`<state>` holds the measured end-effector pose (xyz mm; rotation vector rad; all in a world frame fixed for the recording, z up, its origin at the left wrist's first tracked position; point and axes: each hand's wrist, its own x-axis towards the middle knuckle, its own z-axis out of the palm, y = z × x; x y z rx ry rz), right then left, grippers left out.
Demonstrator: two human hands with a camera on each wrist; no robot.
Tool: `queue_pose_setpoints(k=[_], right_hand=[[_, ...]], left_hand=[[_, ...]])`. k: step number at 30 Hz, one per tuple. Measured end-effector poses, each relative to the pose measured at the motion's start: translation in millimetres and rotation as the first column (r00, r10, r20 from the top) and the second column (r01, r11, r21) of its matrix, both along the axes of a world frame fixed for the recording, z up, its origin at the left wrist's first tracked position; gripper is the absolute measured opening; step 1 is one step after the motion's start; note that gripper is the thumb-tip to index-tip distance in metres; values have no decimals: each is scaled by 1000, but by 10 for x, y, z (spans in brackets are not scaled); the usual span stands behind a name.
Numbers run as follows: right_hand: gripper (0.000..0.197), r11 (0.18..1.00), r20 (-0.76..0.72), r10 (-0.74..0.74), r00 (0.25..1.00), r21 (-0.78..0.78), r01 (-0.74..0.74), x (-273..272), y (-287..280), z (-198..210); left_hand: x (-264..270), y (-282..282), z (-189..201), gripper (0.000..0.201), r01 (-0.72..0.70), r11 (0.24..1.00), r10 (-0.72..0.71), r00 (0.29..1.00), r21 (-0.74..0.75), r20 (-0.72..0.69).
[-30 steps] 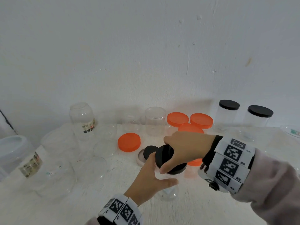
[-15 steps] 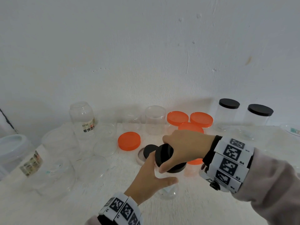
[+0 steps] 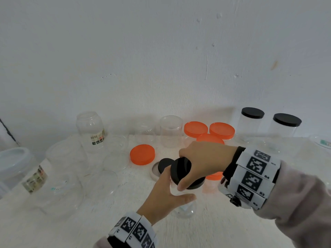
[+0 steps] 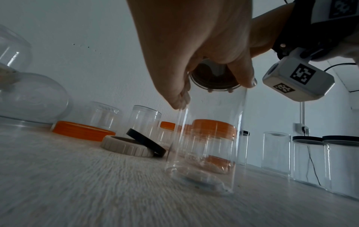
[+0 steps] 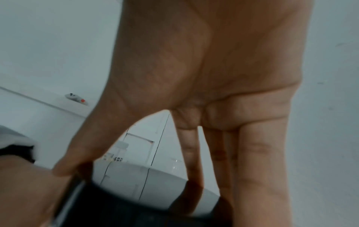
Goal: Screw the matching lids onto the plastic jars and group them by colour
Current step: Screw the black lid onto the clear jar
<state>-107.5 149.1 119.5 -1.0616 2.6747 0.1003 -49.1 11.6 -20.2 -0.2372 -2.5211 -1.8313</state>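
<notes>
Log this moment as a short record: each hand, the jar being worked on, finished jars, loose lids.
left hand: grips the clear jar standing on the table
right hand: grips the black lid on that jar's mouth
finished jars: two black-lidded jars far right, orange-lidded jars behind the hands
loose lids: orange lid, beige lid, small black lid leaning on it

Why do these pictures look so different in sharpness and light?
Head view: even, soft light, faint shadows on the wall, edges bowed by the wide lens. Left wrist view: the table smears into streaks while the clear jar stays fairly sharp. Right wrist view: the right hand and black lid are close and blurred.
</notes>
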Motion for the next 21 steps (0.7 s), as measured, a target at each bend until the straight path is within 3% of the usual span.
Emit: queue_pose_setpoints(k=[3,7,11,14,17,21], right_hand=[[69,999,77,-21,997,35,18,-5,-14,38],[85,996,210,69,975,41,-80,-19,-1,106],[80,995,138,100,985,-14,-100,-56,13,78],[69,999,56,47,997,-28,-45,-36,-7,11],[69,1000,-11,-2,1000,-21,2,-19,-30,-56],[76,999,180,23,983,41,-30,-39,12,42]], left_hand=[[-1,-5,-4,76,-3,1000,3,1000,-2,-5],[1,1,4,78,-14,1000,13,1000,-11,-17],[4,2,9,78,-12,1000,12,1000,-8,-17],[9,-2,5,76,-5,1000,5,1000,-3,-13],[10,-6,5,75,3,1000,-3,1000,0,-14],[14,-2,18,75,-5,1000,5,1000,5,-23]])
